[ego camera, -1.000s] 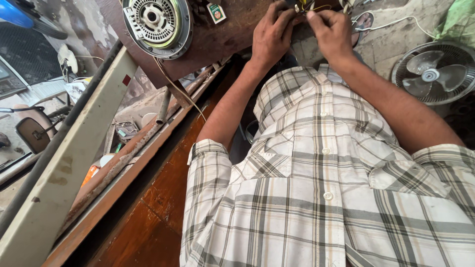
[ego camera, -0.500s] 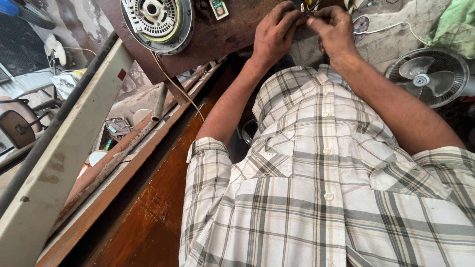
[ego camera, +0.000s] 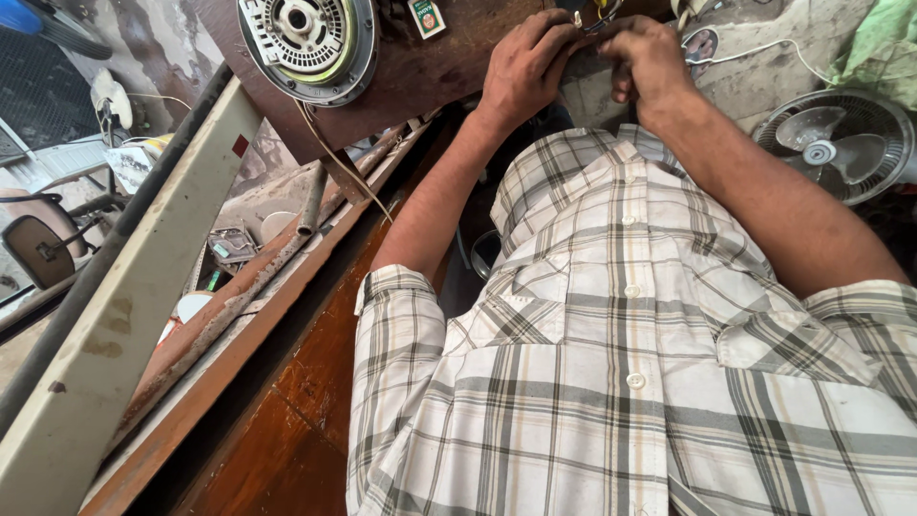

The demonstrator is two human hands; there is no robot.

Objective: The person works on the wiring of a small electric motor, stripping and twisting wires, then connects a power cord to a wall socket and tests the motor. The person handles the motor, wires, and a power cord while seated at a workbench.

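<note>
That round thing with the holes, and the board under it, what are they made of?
The round part looks like cast metal: dull grey, with ribs and slots. The board looks like dark brown wood, worn and scuffed, though I can't be sure. Both hands work beside it.

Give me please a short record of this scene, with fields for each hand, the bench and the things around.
left hand: left hand, fingers bent on a small wired part at the top edge; the part is mostly hidden
right hand: right hand, meets the left hand at the same part
bench: brown worktop, worn
on bench: round metal motor housing; small green and white box
right side: small grey fan; white cable
clothing: checked short-sleeved shirt
</note>
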